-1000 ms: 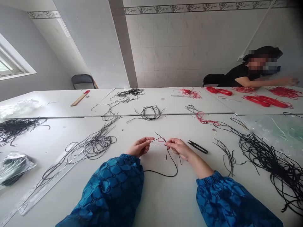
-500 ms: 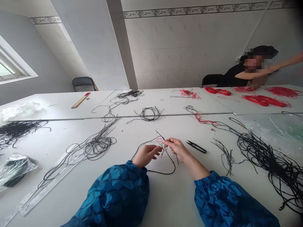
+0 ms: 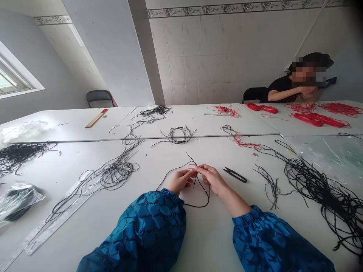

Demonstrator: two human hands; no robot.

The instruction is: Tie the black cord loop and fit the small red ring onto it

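Both my hands meet over the white table [image 3: 198,234], in blue patterned sleeves. My left hand [image 3: 179,180] is closed, its fingertips pinching a thin black cord [image 3: 198,204] beside a small red loop [image 3: 192,166]. My right hand [image 3: 211,178] is closed too and pinches the same cord at the red loop. The cord hangs from the fingers and curves in a loop on the table between my wrists. Black thread snips [image 3: 235,174] lie just right of my right hand.
A big tangle of black cords [image 3: 320,189] lies at right, more black cords [image 3: 113,175] and a clear ruler [image 3: 51,226] at left. A plastic bag [image 3: 17,198] sits far left. Across the tables a person [image 3: 295,85] sits by red cords [image 3: 317,120].
My left hand let go and drew back, then came forward again to the cord at the red loop. The person across the table lowered a raised arm.
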